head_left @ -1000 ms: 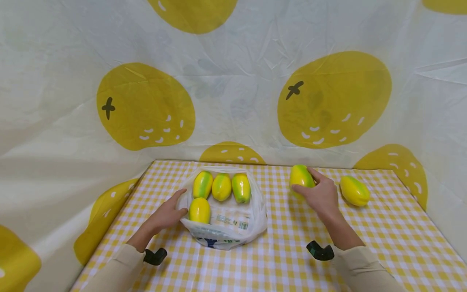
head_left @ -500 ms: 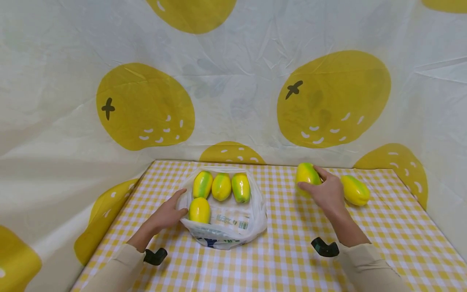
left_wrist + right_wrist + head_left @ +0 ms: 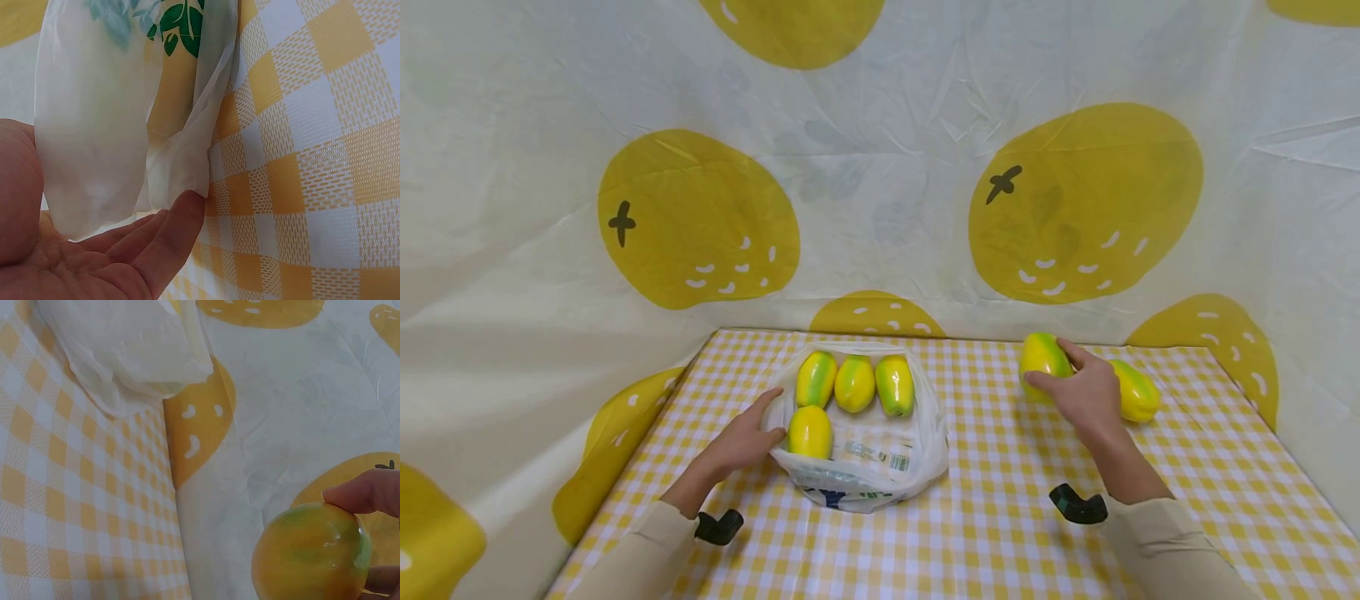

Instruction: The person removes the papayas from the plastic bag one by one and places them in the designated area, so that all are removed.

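A white plastic bag (image 3: 928,442) lies with its mouth spread wide, and several yellow-green papayas (image 3: 854,385) rest inside it. My left hand (image 3: 743,435) touches the bag's left side with thumb and fingers spread; in the left wrist view its fairly straight fingers (image 3: 178,234) lie against the bag's plastic. My right hand (image 3: 1088,402) grips another papaya (image 3: 1043,360) between thumb and fingers, above the cloth to the right of the bag. A loose papaya (image 3: 1138,393) lies just right of that hand, partly hidden behind it.
A yellow-and-white checked cloth (image 3: 992,508) covers the table. Behind it and at the sides hangs a pale curtain (image 3: 887,208) printed with large yellow fruit. Dark wrist cameras (image 3: 718,527) sit on both wrists.
My right hand has moved right with the papaya in its grip, toward the loose papaya, now partly covering it. The left hand and the bag have stayed in place.
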Tool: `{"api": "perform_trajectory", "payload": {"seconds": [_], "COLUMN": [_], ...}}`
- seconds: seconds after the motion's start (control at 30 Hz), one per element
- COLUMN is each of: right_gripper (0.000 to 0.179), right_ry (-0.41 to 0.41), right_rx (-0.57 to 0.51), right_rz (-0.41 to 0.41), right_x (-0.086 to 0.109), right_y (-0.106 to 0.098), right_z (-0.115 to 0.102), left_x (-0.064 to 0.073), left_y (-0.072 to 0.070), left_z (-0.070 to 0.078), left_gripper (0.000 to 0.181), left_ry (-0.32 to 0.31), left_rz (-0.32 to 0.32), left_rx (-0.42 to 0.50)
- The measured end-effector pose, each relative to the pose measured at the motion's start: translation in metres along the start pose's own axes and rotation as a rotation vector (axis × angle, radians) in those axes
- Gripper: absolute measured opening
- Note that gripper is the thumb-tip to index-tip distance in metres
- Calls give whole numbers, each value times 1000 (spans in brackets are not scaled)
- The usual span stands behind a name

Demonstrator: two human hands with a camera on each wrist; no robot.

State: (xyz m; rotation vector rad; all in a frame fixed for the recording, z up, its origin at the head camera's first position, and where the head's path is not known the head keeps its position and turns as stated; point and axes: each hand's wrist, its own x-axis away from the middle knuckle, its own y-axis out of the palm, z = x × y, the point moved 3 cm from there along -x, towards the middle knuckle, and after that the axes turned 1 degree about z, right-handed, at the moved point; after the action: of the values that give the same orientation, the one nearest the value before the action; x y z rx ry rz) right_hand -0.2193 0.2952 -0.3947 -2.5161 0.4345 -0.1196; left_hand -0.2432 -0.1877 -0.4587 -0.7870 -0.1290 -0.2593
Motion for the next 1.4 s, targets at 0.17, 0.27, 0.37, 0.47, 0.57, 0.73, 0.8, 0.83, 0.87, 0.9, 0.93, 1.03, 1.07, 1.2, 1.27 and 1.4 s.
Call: {"api": "perform_trajectory", "payload": {"seconds": [0.17,0.27,0.37,0.47,0.57,0.73,0.8,0.83,0.87,0.9,0.93,1.03,1.07,1.2,1.27,1.4], "right_gripper": [87,87,87,88,88,87,87,87,86,86,86,85,85,85,84,85], "right_ry": [10,6,10,16,21,27,31,32,31,32,30,23,25,36,36,25], "right_rx": [-2,1,-6,-12,-21,-22,-28,-33,-34,-36,-37,-38,-41,-39,-27,-20], "right_rz": [20,32,22,6,-1,1,4,3,4,5,7,12,14,11,6,-3], "right_x": [-2,-4,-5,-5,-6,-8,-9,-9,-10,-10,-10,-11,-11,-12,-13,-14], "right_y": [-4,-5,-7,-10,-13,-18,-19,-20,-20,-21,-22,-24,-25,-31,-33,-37], "right_z": [3,5,8,11,13,17,18,19,20,20,20,20,20,20,21,24], "left_x": [-1,-2,-3,-3,-2,-1,-1,-1,-1,-1,-2,-2,-2,-2,-2,-3], "left_y": [1,1,2,2,2,1,0,0,0,0,1,1,1,1,1,1], "left_z": [-1,-2,-4,-4,-2,-1,-1,-1,-2,-2,-2,-3,-3,-3,-3,-3], "left_gripper": [74,74,73,73,73,73,74,74,74,74,74,74,74,74,74,74], "left_ry": [-9,-16,-19,-8,2,11,7,4,1,-3,-6,-11,-9,0,0,-6], "left_rz": [0,-4,-6,-7,-8,-7,-4,-2,-2,0,0,2,2,2,3,2], "left_rx": [6,16,23,22,28,26,20,16,14,12,13,15,15,11,9,6]}}
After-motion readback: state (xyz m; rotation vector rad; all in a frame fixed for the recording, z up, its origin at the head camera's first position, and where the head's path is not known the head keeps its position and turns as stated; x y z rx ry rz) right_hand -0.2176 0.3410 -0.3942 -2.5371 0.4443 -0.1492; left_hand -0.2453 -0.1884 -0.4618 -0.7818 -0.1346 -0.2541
